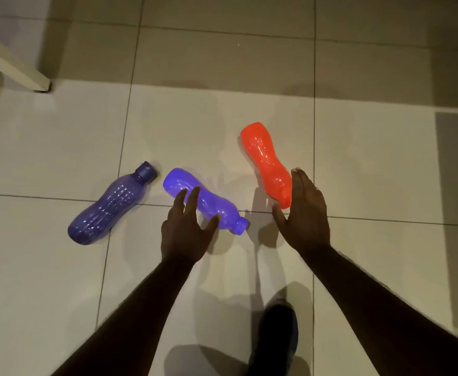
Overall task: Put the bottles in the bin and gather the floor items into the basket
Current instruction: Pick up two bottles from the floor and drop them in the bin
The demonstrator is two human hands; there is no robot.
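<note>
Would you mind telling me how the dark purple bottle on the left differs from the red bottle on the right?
The dark purple bottle is a deep, dull violet; the red bottle is bright orange-red. The purple bottle's cap points up and right, away from the person, while the red bottle's narrow end points toward the person, behind the right hand. No hand is near the purple bottle; the right hand is beside the red one. Both lie on their sides on the tiled floor.

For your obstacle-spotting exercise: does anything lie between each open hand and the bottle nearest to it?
Nothing visible does. The left hand reaches over the bright purple bottle, and the right hand is beside the red bottle; only bare floor tile surrounds them.
</note>
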